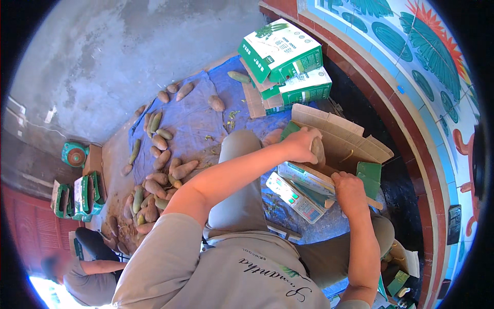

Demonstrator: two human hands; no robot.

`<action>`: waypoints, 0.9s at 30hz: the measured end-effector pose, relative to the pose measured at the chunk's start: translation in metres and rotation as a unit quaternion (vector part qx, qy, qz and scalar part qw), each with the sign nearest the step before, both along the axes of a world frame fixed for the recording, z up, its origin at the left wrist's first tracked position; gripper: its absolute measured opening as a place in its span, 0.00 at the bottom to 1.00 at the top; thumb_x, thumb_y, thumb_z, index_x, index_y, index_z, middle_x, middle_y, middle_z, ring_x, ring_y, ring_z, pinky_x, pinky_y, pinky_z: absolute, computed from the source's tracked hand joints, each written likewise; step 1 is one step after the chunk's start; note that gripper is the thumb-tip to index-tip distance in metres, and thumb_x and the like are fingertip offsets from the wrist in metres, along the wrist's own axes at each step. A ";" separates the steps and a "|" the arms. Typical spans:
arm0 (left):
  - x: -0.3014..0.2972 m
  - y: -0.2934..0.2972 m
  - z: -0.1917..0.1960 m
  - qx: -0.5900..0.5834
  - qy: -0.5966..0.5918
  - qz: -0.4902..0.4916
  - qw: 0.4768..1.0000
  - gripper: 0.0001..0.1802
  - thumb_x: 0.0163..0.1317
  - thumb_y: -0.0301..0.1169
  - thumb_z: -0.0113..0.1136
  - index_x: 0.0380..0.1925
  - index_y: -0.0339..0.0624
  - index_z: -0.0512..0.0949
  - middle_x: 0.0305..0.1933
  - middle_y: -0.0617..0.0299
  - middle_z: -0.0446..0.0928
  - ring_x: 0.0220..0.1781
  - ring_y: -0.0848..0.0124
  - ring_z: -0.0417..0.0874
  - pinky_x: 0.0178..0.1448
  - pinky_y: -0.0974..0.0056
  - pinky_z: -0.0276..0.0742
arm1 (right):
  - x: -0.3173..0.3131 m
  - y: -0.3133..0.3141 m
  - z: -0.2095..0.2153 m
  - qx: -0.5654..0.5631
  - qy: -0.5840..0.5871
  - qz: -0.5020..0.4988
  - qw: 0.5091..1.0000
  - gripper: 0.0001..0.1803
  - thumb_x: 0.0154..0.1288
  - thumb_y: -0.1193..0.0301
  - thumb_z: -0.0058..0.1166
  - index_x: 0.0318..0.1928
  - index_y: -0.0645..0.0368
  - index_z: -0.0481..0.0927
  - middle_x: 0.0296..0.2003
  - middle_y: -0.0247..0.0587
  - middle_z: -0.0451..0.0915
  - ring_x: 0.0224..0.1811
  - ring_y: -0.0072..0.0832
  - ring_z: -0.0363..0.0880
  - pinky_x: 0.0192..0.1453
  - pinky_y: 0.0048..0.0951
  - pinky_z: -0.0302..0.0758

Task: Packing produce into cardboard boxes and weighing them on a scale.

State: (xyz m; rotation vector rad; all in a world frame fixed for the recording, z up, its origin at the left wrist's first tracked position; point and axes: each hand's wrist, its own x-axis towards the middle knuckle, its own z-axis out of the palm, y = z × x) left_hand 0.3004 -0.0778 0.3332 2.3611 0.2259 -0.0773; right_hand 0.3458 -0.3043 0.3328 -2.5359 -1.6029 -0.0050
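Observation:
An open green-and-white cardboard box (337,136) sits in front of me to the right, its brown flaps raised. My left hand (302,145) is closed round a thick brownish vegetable (318,150) at the box's opening. Gripped in my right hand (351,191) is the near edge of the box, thumb and fingers bent over the cardboard. Against the near side of the box stands a white digital scale (294,196) with a lit green display and a keypad. What lies inside the box is mostly hidden by its wall and my hands.
Long brown and green vegetables (160,159) lie scattered over a blue sheet (198,110) to the left. Closed green-and-white boxes (288,51) are stacked at the back. Open boxes (85,195) and a green fan (74,154) stand far left. Another person (85,275) sits lower left.

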 end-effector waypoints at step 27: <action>-0.103 0.085 0.027 -0.076 -0.264 0.166 0.947 0.09 0.60 0.28 0.58 0.39 0.38 0.80 0.34 0.61 0.81 0.37 0.75 0.79 0.43 0.67 0.76 | 0.009 0.009 0.002 -0.015 -0.014 -0.026 0.999 0.02 0.56 0.76 0.46 0.29 0.59 0.72 0.26 0.45 0.76 0.32 0.43 0.78 0.35 0.39 0.74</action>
